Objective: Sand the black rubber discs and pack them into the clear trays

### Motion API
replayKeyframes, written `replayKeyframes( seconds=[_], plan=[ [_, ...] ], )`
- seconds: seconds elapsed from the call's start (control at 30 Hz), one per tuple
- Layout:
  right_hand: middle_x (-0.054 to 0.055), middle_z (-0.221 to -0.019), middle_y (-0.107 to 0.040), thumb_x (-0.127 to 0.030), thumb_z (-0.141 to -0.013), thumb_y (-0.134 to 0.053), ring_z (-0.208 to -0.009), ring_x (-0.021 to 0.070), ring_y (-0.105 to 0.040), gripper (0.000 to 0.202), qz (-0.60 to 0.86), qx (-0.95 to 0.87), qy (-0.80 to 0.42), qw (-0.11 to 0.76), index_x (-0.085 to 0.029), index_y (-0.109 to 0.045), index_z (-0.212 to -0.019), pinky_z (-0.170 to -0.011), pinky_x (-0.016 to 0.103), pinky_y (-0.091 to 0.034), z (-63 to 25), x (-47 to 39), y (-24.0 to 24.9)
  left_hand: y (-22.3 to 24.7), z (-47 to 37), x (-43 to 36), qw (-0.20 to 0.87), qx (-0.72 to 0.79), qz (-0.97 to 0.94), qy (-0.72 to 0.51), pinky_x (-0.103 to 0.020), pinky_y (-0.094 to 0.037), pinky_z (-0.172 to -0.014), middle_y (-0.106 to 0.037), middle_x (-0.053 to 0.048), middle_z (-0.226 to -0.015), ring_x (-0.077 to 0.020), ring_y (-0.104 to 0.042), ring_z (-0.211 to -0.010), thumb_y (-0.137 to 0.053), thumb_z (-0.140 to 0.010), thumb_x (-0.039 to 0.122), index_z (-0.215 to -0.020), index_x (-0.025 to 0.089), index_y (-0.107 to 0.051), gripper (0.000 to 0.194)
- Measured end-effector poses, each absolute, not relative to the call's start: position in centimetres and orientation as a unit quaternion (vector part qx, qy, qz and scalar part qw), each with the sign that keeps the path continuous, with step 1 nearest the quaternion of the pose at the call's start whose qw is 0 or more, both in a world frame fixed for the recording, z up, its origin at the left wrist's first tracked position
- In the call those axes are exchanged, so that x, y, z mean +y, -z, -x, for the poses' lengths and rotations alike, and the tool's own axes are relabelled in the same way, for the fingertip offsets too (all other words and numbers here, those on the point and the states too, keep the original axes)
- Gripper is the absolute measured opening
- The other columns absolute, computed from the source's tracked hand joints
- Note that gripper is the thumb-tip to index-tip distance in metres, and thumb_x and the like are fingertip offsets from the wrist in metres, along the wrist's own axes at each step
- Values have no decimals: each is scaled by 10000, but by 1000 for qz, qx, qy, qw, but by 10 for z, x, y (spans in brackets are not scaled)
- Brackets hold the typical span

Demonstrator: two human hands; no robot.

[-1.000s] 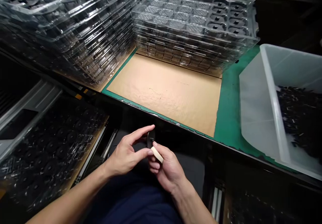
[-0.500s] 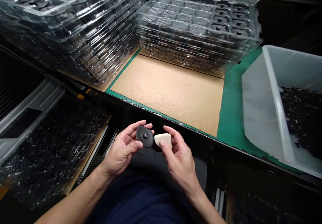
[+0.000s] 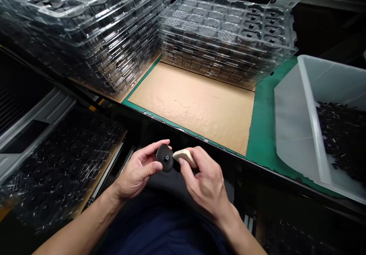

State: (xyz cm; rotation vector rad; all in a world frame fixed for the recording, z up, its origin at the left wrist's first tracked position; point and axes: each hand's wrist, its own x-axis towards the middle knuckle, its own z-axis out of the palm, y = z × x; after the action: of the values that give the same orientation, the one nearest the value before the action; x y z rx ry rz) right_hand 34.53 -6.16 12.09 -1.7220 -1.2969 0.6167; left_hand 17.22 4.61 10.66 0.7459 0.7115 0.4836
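Black disc (image 3: 161,163) in front of the body, pinched near its edge by the thumb and fingers of the left hand (image 3: 133,176), with its face and small central stud (image 3: 167,158) turned towards the wearer. Held by the margin probably to leave most of that face in view and within reach of the other hand.

In the right hand (image 3: 208,180), a pale pad (image 3: 185,157), gripped between thumb and curled fingers, its narrow end pointing at the near-side rim of the disc. Gripped well back, perhaps, to keep the fingertips off the disc and the free end exposed. Very close to the rim; contact or slight gap, impossible to tell. Hands near each other but apart, each closed on its own piece.

Beyond the hands, a cardboard sheet (image 3: 197,106) on a green work surface (image 3: 264,136), likely as a protective layer. Past the sheet, a low stack of clear trays (image 3: 225,47); ahead of the left hand and further left, a taller stack (image 3: 114,56), apparently nested to save room. Right of the right hand, a translucent bin (image 3: 291,121) with small dark pieces (image 3: 340,133) inside, its high walls probably for keeping them together. Left of the left hand, lower down, dark discs (image 3: 74,168) in moulded plastic, presumably spaced to prevent rubbing.
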Motion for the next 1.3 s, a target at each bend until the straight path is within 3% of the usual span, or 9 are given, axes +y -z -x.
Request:
replayKeyframes(
  seconds=[0.1,0.27,0.43,0.57,0.73,0.83,1.0,1.1,1.3],
  plan=[
    [-7,-764,-610,-247,-1003,-573,-658,132,-555,132,663,-544,-307,413,-218,-663,-911,-613,267,-448,-346,-61,-120,-105,-172,44,849,337,-334,-232,-237,-566,-931,-791,-71,-1206,-208,-728,-1090,-876,-825,332,-1313,301,-760,503],
    [67,-988,-672,-169,-1012,-521,-871,184,-632,200,691,-581,-137,407,-208,-680,-1128,-781,316,-493,-343,-60,-114,-103,-175,41,861,337,-317,-212,-315,-619,-883,-804,-97,-1100,-216,-746,-961,-785,-909,397,-1298,242,-771,419],
    [-18,-735,-559,-201,-985,-559,-624,121,-511,157,669,-552,-304,394,-220,-629,-846,-591,271,-401,-340,-64,-116,-100,-179,42,857,363,-292,-221,-253,-620,-702,-795,-82,-979,-172,-724,-793,-726,-950,413,-1227,198,-800,359],
    [7,-833,-590,-193,-995,-532,-711,130,-546,148,696,-553,-212,406,-208,-680,-989,-672,279,-413,-341,-65,-115,-98,-179,43,865,353,-302,-190,-316,-630,-646,-792,-112,-958,-224,-736,-762,-723,-938,441,-1246,173,-786,413],
    [-20,-745,-552,-206,-985,-547,-639,112,-501,172,667,-555,-304,394,-211,-628,-834,-611,270,-382,-343,-63,-116,-99,-181,43,858,367,-292,-208,-248,-616,-650,-779,-87,-934,-167,-704,-759,-743,-930,412,-1192,158,-806,371],
    [-7,-810,-577,-194,-987,-538,-688,119,-528,140,694,-552,-228,402,-212,-669,-942,-660,274,-396,-343,-64,-117,-99,-181,42,866,353,-301,-184,-314,-634,-635,-784,-112,-938,-211,-719,-755,-726,-935,432,-1208,152,-798,398],
    [-24,-743,-518,-201,-978,-541,-636,114,-475,174,672,-579,-277,370,-213,-577,-808,-615,282,-358,-343,-64,-116,-97,-181,42,861,365,-292,-198,-289,-628,-625,-773,-104,-938,-191,-701,-753,-749,-917,425,-1178,148,-809,386],
    [-6,-807,-540,-182,-990,-514,-686,125,-497,135,701,-580,-191,369,-208,-625,-918,-660,287,-370,-343,-63,-116,-96,-180,42,863,360,-299,-188,-318,-633,-617,-775,-118,-933,-216,-714,-744,-739,-919,444,-1193,143,-802,412],
    [-15,-758,-534,-189,-983,-527,-647,117,-496,180,668,-592,-263,366,-213,-570,-810,-620,272,-374,-343,-63,-118,-98,-180,44,864,370,-293,-175,-272,-616,-599,-765,-107,-931,-191,-705,-737,-750,-910,458,-1156,142,-816,407]
  ],
)
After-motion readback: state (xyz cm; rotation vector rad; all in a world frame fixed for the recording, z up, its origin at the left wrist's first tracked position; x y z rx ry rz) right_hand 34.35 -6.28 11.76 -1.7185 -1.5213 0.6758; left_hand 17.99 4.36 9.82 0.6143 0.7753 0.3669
